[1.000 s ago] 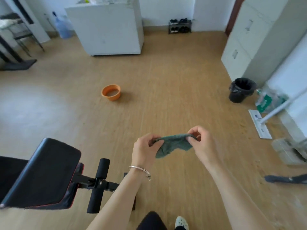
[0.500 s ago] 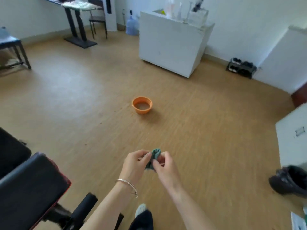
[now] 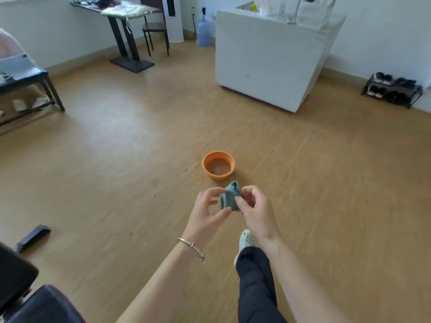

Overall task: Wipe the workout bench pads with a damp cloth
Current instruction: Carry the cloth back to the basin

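Observation:
A small grey-green cloth (image 3: pixel 229 198) is bunched between both hands in front of me, above the wooden floor. My left hand (image 3: pixel 207 212), with a bracelet on the wrist, pinches its left side. My right hand (image 3: pixel 254 208) pinches its right side. The black bench pads (image 3: pixel 30 301) show only at the bottom left corner, well away from the cloth. An orange basin (image 3: pixel 218 165) with water in it stands on the floor just beyond my hands.
A white counter (image 3: pixel 270 61) stands at the back right, a shoe rack (image 3: pixel 391 89) further right. A dark table (image 3: pixel 123 31), a chair and a water jug are at the back. A low bench (image 3: pixel 28 89) is at left. My foot (image 3: pixel 246 241) steps forward.
The view has swung left and come closer to the orange basin. The cloth, spread between my hands a second ago, is now bunched small. The bench has slid to the lower left corner.

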